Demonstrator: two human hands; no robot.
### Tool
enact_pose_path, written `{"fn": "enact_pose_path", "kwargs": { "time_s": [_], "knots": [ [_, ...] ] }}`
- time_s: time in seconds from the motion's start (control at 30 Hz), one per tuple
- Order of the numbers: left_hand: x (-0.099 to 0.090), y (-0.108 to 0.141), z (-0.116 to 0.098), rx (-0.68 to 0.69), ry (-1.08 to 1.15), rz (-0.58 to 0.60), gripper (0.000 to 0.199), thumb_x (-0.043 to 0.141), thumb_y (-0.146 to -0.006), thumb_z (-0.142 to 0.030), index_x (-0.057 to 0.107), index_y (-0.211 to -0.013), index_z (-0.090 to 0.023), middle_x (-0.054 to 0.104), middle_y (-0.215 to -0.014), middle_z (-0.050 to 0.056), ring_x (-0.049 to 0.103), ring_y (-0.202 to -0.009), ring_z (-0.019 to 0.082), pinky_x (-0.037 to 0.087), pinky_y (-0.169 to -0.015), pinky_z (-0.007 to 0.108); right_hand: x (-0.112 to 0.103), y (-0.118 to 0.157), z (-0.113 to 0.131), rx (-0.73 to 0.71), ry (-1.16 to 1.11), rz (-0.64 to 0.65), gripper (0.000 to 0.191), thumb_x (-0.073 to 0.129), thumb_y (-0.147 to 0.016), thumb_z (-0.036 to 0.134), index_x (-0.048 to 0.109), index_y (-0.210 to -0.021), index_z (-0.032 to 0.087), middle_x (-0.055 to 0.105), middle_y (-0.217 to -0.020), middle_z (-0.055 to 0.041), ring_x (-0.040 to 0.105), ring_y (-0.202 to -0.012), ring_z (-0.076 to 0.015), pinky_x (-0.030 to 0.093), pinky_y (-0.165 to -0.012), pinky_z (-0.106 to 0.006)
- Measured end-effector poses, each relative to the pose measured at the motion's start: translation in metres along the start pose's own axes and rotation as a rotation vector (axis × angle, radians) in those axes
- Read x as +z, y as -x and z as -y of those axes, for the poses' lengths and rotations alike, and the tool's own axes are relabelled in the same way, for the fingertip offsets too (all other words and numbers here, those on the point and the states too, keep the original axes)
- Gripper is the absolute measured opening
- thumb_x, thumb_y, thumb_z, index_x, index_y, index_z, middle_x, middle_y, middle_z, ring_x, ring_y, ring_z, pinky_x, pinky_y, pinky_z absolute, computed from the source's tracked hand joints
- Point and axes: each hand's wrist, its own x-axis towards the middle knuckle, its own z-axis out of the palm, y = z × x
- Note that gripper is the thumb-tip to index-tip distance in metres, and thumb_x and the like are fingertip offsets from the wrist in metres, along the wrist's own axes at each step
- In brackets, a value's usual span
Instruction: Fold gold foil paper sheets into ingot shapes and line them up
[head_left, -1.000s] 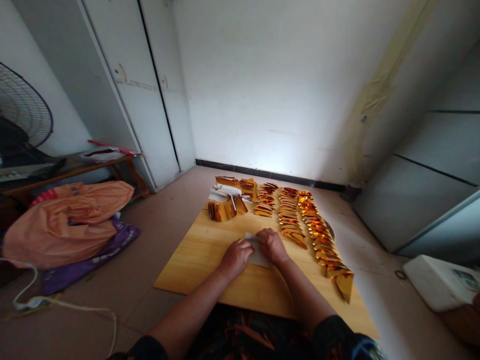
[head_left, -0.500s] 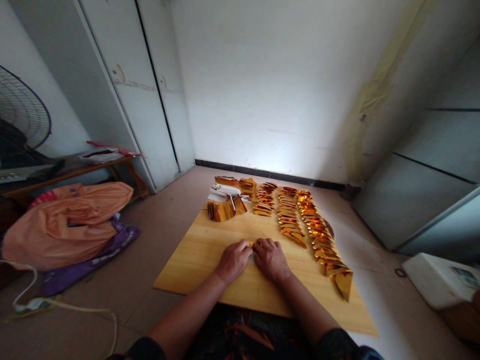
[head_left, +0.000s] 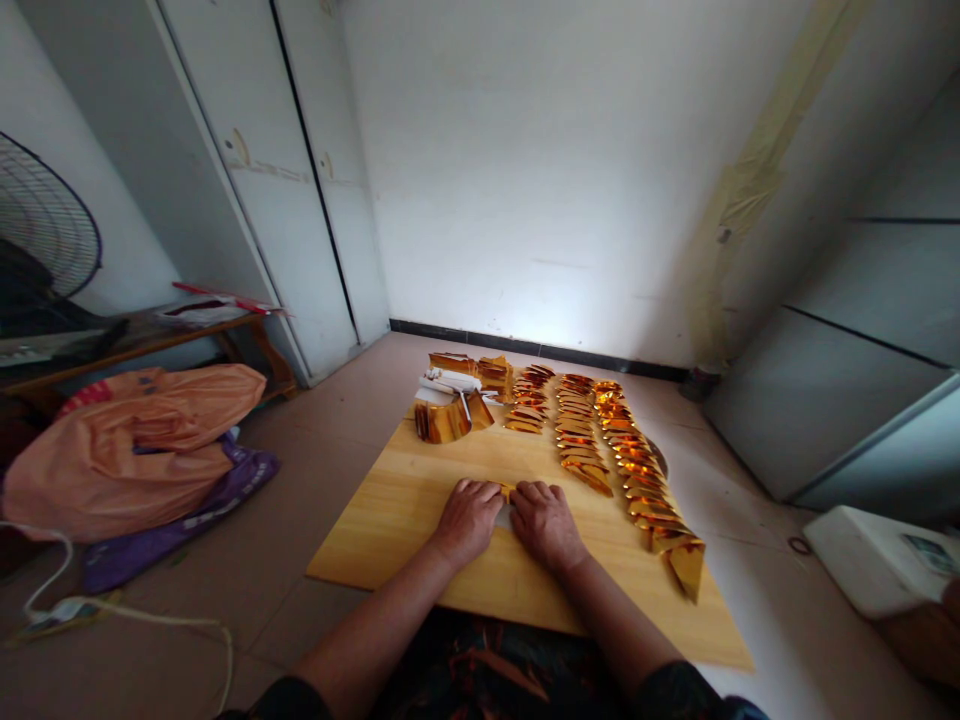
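My left hand (head_left: 468,522) and my right hand (head_left: 547,526) rest side by side on a wooden board (head_left: 390,530). Between them, the fingers of both are closed on a small piece of gold foil paper (head_left: 507,490); most of it is hidden under the fingers. A whitish patch shows just below it, too covered to make out. To the right, folded gold foil pieces (head_left: 641,470) overlap in a long row, with shorter rows (head_left: 577,430) beside it. Loose gold sheets (head_left: 441,420) lie curled at the board's back left.
White paper-like strips (head_left: 450,381) lie among the gold sheets. On the floor at left are an orange plastic bag (head_left: 120,460), a purple bag (head_left: 180,510) and a cable (head_left: 172,618). A white box (head_left: 877,560) stands at right, with a wall (head_left: 540,180) behind.
My fingers have shifted slightly around the foil paper. The left fingers now lie flatter over it, and a little more gold shows between the hands.
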Motion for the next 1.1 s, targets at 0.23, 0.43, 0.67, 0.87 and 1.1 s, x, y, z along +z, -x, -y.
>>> {"fn": "enact_pose_path", "kwargs": {
  "time_s": [0.23,0.43,0.67,0.87,1.1],
  "knots": [
    [-0.001,0.0,-0.001,-0.068,0.001,0.025,0.023,0.045,-0.087,-0.014,0.064,-0.098,-0.022,0.06,-0.122,0.006,0.053,-0.106,0.021,0.036,-0.087,0.039,-0.007,0.018,-0.012,0.081,0.01,0.004,0.017,0.046,-0.09,0.022,0.061,-0.099,0.022,0.062,-0.102,-0.0047,0.049,-0.096,-0.0184,0.029,-0.08,-0.031],
    [-0.001,0.0,-0.001,-0.063,-0.011,0.028,0.021,0.046,-0.087,-0.013,0.061,-0.097,-0.023,0.06,-0.124,0.003,0.051,-0.111,0.022,0.035,-0.089,0.042,-0.011,0.01,-0.008,0.052,-0.004,-0.001,0.016,0.047,-0.09,0.025,0.061,-0.097,0.021,0.064,-0.1,-0.0057,0.049,-0.098,-0.0196,0.03,-0.08,-0.031],
    [0.0,0.001,0.0,-0.065,-0.008,0.024,0.026,0.049,-0.083,-0.011,0.062,-0.102,-0.024,0.061,-0.121,0.005,0.05,-0.112,0.022,0.034,-0.093,0.044,-0.001,-0.009,0.007,0.038,0.006,0.046,0.033,0.043,-0.093,0.031,0.052,-0.125,0.025,0.052,-0.132,-0.0077,0.045,-0.111,-0.0227,0.034,-0.086,-0.037],
    [0.0,0.001,-0.001,-0.091,0.0,0.018,0.025,0.048,-0.084,-0.012,0.063,-0.098,-0.025,0.06,-0.123,0.004,0.047,-0.114,0.023,0.032,-0.095,0.046,0.0,-0.008,0.004,0.091,0.021,0.055,0.026,0.038,-0.096,0.034,0.057,-0.112,0.027,0.055,-0.125,-0.0056,0.047,-0.109,-0.0219,0.036,-0.084,-0.035],
    [-0.003,0.001,-0.003,-0.143,-0.017,0.038,0.024,0.048,-0.085,-0.014,0.063,-0.096,-0.028,0.059,-0.124,0.003,0.046,-0.114,0.023,0.031,-0.095,0.049,-0.003,0.007,-0.009,0.148,0.019,0.043,0.022,0.04,-0.094,0.024,0.059,-0.105,0.023,0.059,-0.116,-0.0068,0.049,-0.107,-0.0195,0.036,-0.086,-0.031]
  ]
}}
